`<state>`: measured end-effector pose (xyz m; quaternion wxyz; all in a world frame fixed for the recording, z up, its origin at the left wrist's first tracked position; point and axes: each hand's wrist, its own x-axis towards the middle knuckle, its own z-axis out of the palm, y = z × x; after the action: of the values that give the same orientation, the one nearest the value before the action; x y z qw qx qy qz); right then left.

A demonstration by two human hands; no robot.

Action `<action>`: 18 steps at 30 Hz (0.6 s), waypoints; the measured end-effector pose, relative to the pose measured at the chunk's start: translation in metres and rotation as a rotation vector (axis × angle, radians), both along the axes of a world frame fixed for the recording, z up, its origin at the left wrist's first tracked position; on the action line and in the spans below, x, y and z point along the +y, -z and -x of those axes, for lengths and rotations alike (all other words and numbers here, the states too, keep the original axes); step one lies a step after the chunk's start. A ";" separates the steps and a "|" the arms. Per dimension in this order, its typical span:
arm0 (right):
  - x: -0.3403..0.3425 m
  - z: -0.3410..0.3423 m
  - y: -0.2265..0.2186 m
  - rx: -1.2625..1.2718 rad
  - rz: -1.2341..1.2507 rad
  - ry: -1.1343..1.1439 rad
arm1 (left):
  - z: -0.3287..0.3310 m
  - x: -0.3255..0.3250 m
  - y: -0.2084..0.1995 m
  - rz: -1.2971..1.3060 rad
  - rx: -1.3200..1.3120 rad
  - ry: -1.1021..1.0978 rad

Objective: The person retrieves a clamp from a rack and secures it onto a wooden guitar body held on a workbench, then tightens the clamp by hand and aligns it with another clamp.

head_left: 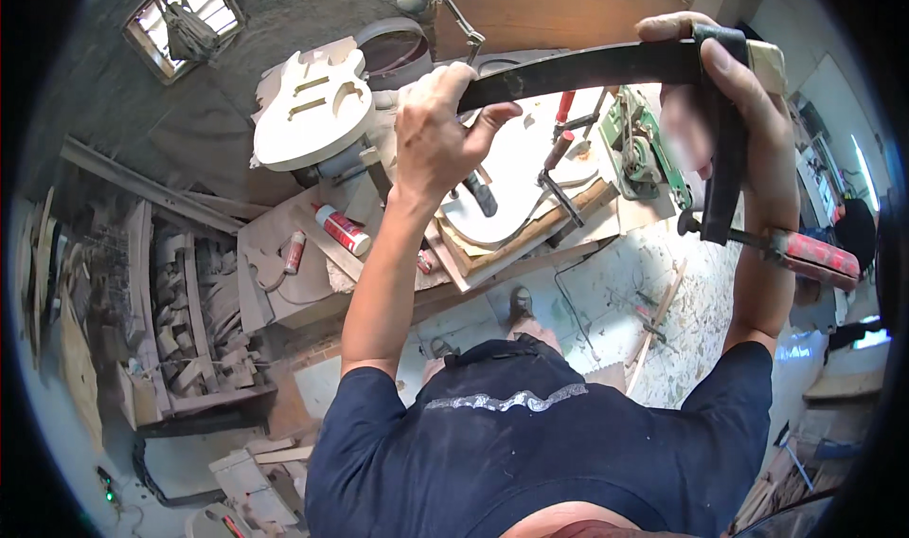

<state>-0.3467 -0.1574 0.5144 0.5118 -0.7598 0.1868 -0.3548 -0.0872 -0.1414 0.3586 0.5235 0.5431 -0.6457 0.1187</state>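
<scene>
Left hand (436,135) and right hand (759,100) grip opposite ends of bar clamp (587,68), its long axis crosswise above clamped guitar body (517,180).

Arms (381,282) stretched forward; left hand (431,131) curled; right hand (762,112) gripping.

- one fisheye view, left cam of a side-by-side pair on my head
- it looks down past my navy shirt (540,443) to the floor (701,296)
- pretty close to my left hand (437,131) and right hand (748,88)
- frame left = my left, edges bow near the rim
</scene>
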 end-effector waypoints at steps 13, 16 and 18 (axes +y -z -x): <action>-0.198 0.000 0.057 0.002 0.056 0.070 | -0.031 -0.089 0.168 -0.263 0.892 -0.183; -0.231 -0.025 0.070 -0.020 0.019 0.087 | -0.028 -0.092 0.183 -0.329 1.016 -0.141; -0.253 -0.044 0.081 -0.038 -0.008 0.091 | -0.029 -0.098 0.186 -0.289 1.076 -0.117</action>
<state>-0.3026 -0.4100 0.4334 0.5017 -0.7416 0.2125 -0.3915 -0.0587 -0.2389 0.1729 0.6920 0.6283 -0.2659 -0.2358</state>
